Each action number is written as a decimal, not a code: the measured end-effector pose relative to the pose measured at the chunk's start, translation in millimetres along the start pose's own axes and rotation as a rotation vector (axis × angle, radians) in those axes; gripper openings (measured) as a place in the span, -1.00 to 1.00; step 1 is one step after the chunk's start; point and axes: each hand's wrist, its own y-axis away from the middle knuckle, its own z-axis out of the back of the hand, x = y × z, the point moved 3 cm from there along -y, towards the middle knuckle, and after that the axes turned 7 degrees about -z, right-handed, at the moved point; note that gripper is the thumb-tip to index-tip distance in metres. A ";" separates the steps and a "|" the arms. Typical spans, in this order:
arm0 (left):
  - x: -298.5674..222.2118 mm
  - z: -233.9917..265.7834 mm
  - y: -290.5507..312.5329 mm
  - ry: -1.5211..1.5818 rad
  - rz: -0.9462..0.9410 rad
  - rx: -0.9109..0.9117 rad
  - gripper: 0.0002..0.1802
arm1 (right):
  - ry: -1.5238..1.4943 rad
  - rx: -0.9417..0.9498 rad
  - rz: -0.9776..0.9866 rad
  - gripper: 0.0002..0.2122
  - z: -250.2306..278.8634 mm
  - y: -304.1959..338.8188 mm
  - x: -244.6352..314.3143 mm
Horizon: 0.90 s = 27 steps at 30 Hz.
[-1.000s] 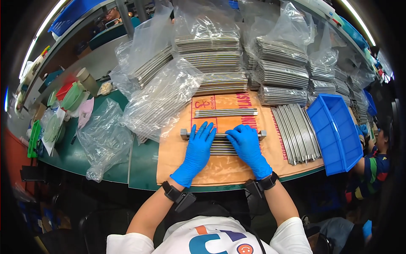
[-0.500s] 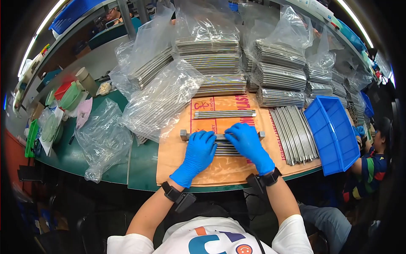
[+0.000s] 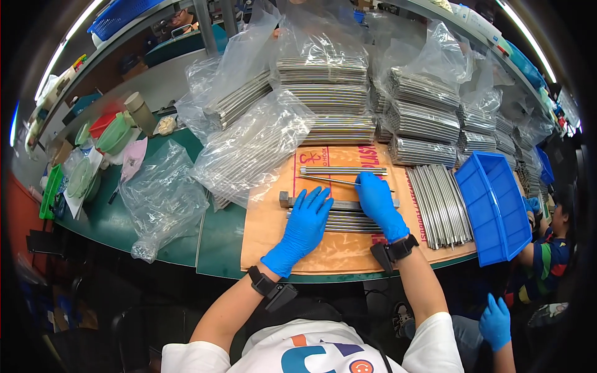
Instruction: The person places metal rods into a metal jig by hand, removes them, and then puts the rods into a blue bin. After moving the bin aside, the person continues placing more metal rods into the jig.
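Note:
My right hand (image 3: 378, 202), in a blue glove, is closed on one end of a thin metal rod (image 3: 329, 180), which slants out to the left. Just beyond it lies a short row of shiny metal rods (image 3: 342, 171). My left hand (image 3: 305, 222), also gloved, lies with fingers stretched out over a square grey metal bar (image 3: 286, 199) with raised ends. On the near side of this bar is a second group of rods (image 3: 348, 222), partly under my hands. Brown printed paper (image 3: 273, 248) is spread beneath.
Plastic-wrapped rod bundles (image 3: 323, 96) are stacked at the back. Loose rods (image 3: 439, 205) and a blue bin (image 3: 494, 205) stand right. Clear bags (image 3: 158, 199) lie left on the green table (image 3: 217, 248). Another person's gloved hand (image 3: 495, 323) is at lower right.
My right hand has closed and moved slightly away from me; a single rod now slants from it beside the far row. My left fingers have spread more. Another person's gloved hand has appeared at lower right.

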 end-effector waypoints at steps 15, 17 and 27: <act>-2.9 -5.6 -2.5 -0.114 0.012 0.126 -0.37 | -0.251 -0.146 0.049 -0.87 19.4 48.3 24.2; -5.1 -6.9 -3.7 -0.146 0.006 0.151 -0.38 | -0.259 -0.161 0.077 -0.87 13.8 48.2 20.9; -5.2 0.2 -6.4 -0.163 0.006 0.098 -0.49 | -0.230 -0.114 0.144 -0.86 15.2 45.1 22.4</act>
